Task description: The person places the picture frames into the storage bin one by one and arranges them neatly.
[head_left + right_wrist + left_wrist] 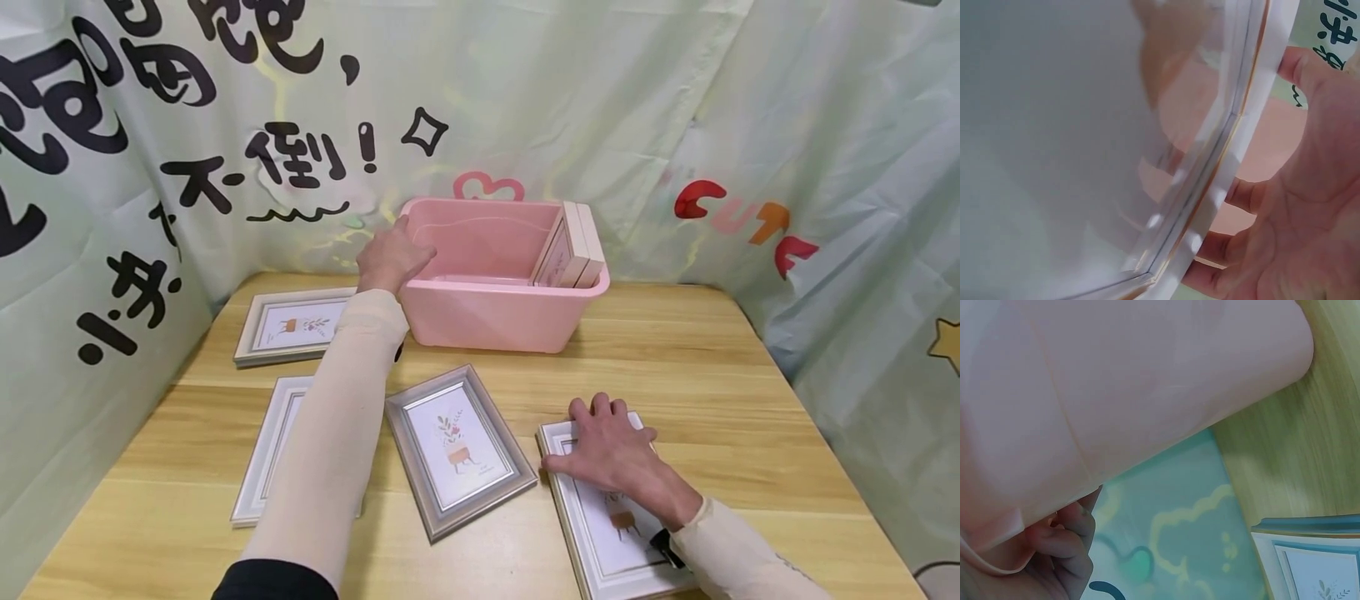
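At the left end of the pink plastic bin (495, 321), my left hand (392, 257) grips the rim. In the left wrist view the fingers (1069, 534) curl round the bin's lip. My right hand (611, 450) spans the far end of a white picture frame (596, 533) lying on the table's right side. Its thumb is at the left edge and its fingers reach over the far edge. The right wrist view has thumb and fingertips (1213, 247) against the frame's border, close to its glass. Beside it, a grey-brown picture frame (461, 454) lies face up at an angle.
Picture frames (581, 246) stand upright at the bin's right end. Left of the bin a beige picture frame (296, 323) lies flat. Nearer me, a white picture frame (262, 454) is partly hidden by my left sleeve. A printed curtain (570, 100) hangs behind the wooden table (675, 358).
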Demonstrator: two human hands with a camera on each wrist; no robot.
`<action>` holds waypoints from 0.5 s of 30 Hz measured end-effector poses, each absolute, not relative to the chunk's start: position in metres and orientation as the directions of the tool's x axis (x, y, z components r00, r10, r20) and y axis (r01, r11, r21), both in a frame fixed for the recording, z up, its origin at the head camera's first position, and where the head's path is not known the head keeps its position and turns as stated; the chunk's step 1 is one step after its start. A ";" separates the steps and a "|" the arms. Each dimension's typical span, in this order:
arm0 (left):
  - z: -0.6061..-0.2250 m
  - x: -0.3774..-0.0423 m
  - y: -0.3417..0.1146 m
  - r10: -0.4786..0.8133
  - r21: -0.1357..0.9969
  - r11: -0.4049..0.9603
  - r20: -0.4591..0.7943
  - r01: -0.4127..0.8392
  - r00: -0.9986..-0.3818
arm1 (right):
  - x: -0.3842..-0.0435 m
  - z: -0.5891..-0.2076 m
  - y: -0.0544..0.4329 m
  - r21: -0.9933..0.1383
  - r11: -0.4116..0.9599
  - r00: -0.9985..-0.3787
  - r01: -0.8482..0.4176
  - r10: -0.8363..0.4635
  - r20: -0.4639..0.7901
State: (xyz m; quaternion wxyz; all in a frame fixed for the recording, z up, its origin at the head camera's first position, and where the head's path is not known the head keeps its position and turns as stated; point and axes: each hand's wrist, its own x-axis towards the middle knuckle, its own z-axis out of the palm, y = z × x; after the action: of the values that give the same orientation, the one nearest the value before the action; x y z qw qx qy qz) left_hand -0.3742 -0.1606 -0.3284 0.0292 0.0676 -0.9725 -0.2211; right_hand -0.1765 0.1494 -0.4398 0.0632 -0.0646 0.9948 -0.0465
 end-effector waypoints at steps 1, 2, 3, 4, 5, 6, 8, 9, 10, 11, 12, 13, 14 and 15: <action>-0.329 -0.374 -0.161 -0.144 0.433 0.894 0.026 -0.119 -0.989 | -0.177 -0.438 0.149 -0.104 0.987 -0.985 -0.123 -0.134 -0.107; -0.329 -0.374 -0.161 -0.145 0.431 0.894 0.024 -0.121 -0.989 | -0.177 -0.437 0.150 -0.109 0.987 -0.986 -0.121 -0.132 -0.097; -0.330 -0.374 -0.161 -0.145 0.431 0.894 0.022 -0.122 -0.989 | -0.178 -0.435 0.150 -0.116 0.986 -0.988 -0.120 -0.130 -0.085; -0.330 -0.374 -0.161 -0.147 0.433 0.893 0.020 -0.124 -0.989 | -0.179 -0.433 0.150 -0.126 0.985 -0.989 -0.117 -0.127 -0.071; -0.330 -0.374 -0.161 -0.148 0.432 0.893 0.018 -0.126 -0.989 | -0.180 -0.431 0.151 -0.137 0.984 -0.991 -0.116 -0.124 -0.055; -0.330 -0.374 -0.161 -0.149 0.433 0.893 0.018 -0.127 -0.989 | -0.181 -0.430 0.152 -0.148 0.982 -0.992 -0.116 -0.123 -0.040; -0.330 -0.374 -0.161 -0.151 0.433 0.892 0.019 -0.128 -0.988 | -0.183 -0.426 0.153 -0.166 0.979 -0.993 -0.115 -0.118 -0.010; -0.330 -0.374 -0.161 -0.151 0.431 0.893 0.020 -0.128 -0.988 | -0.184 -0.425 0.154 -0.173 0.978 -0.993 -0.116 -0.117 0.005; -0.330 -0.374 -0.161 -0.151 0.429 0.894 0.021 -0.127 -0.988 | -0.184 -0.423 0.154 -0.177 0.977 -0.993 -0.119 -0.117 0.020; -0.330 -0.374 -0.161 -0.150 0.428 0.895 0.022 -0.127 -0.988 | -0.184 -0.422 0.155 -0.180 0.976 -0.992 -0.122 -0.118 0.034; -0.330 -0.374 -0.161 -0.150 0.425 0.896 0.022 -0.126 -0.988 | -0.184 -0.421 0.155 -0.183 0.975 -0.992 -0.126 -0.120 0.046; -0.330 -0.374 -0.161 -0.150 0.423 0.897 0.022 -0.126 -0.989 | -0.185 -0.420 0.156 -0.186 0.974 -0.991 -0.131 -0.123 0.056; -0.329 -0.374 -0.161 -0.150 0.421 0.898 0.023 -0.126 -0.988 | -0.185 -0.419 0.156 -0.188 0.973 -0.990 -0.137 -0.127 0.066; -0.329 -0.374 -0.161 -0.149 0.420 0.899 0.023 -0.126 -0.989 | -0.185 -0.418 0.157 -0.192 0.971 -0.988 -0.144 -0.132 0.075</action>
State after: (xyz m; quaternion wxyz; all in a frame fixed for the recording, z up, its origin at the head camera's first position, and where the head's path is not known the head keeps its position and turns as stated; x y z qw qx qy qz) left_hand -0.3742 -0.1613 -0.3292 0.0275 0.0705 -0.9740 -0.2135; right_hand -0.1852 0.1567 -0.4183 -0.0309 -0.0695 0.9922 -0.0987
